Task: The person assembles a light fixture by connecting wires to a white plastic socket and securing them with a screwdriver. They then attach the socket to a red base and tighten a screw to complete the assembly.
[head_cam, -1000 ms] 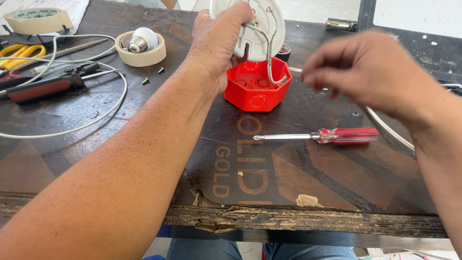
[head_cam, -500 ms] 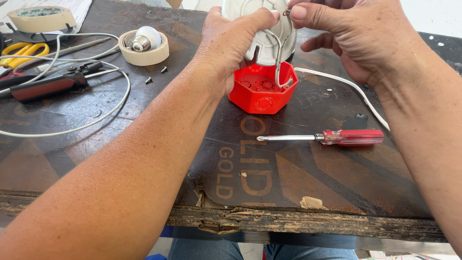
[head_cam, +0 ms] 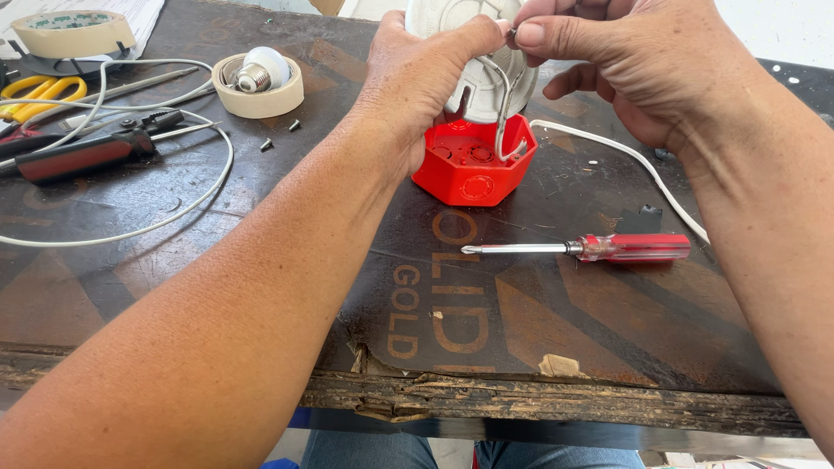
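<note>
Both hands' fingers [head_cam: 486, 39] clamp a white fitting [head_cam: 473, 82] above red box [head_cam: 473, 165], screwdriver [head_cam: 578, 249] nearby.

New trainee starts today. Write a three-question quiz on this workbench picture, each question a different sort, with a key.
1. True or false: the red-handled screwdriver lies on the bench, in neither hand.
2. What sits inside the roll of tape at upper left? A) a light bulb B) a battery C) a nut
3. Fill in: the left hand holds a white round fitting just above a red ______ box.

Key
1. True. The right hand pinches at a wire on the fitting instead.
2. A, the bulb.
3. Octagonal.
</note>
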